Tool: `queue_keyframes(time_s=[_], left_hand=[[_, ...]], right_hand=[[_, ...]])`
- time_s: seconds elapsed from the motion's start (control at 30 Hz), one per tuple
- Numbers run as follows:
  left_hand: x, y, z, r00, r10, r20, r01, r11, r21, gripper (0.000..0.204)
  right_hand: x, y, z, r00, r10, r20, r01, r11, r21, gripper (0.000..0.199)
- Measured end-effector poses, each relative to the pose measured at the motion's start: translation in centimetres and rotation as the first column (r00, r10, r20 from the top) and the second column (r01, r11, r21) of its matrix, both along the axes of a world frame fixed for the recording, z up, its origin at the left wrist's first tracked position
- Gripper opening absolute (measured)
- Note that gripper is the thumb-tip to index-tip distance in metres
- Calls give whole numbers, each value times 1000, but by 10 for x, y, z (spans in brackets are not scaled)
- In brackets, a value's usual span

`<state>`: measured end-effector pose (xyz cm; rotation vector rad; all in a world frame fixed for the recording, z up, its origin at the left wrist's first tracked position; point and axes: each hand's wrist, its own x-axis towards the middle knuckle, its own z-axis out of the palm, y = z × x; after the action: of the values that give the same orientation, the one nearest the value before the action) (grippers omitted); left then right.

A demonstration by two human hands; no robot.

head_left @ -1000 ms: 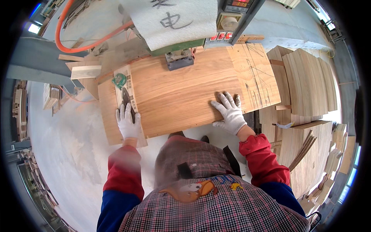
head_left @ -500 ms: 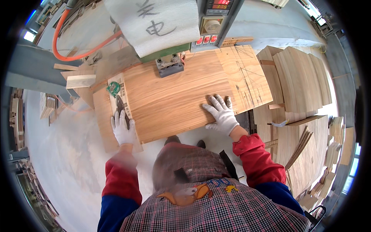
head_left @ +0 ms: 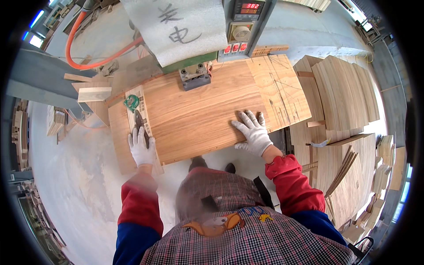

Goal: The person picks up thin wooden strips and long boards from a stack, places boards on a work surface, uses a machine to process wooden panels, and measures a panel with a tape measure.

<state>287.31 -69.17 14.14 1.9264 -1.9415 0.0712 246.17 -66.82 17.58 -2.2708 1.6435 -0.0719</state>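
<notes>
A wide brown wooden panel lies flat in front of me, under a dark metal block of a machine. My right hand, in a white glove with dirty fingertips, rests on the panel's near right part with fingers spread. My left hand, also gloved, lies on a pale wooden strip along the left side, fingers stretched forward. A dark narrow piece runs between its thumb and fingers; I cannot tell its kind. Beyond it sits a small green round object.
A lighter marked board adjoins the panel's right side. Stacks of wooden boards stand at the right. A control box with red switches and a white sheet are at the far side. An orange hose curves at far left.
</notes>
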Motion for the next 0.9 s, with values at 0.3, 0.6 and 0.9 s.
queue_keyframes(time_s=[0.3, 0.6, 0.9], left_hand=[[1, -1, -2, 1000, -22, -2, 22, 999, -33, 53], [0, 0, 0, 1000, 3, -4, -3, 1000, -1, 53], [2, -2, -2, 999, 8, 31, -8, 1000, -1, 55]], right_hand=[[-1, 1, 1, 1000, 0, 3, 0, 1000, 1, 83], [0, 4, 6, 1000, -9, 11, 9, 1000, 2, 82], [2, 3, 7, 999, -23, -44, 25, 999, 49, 86]])
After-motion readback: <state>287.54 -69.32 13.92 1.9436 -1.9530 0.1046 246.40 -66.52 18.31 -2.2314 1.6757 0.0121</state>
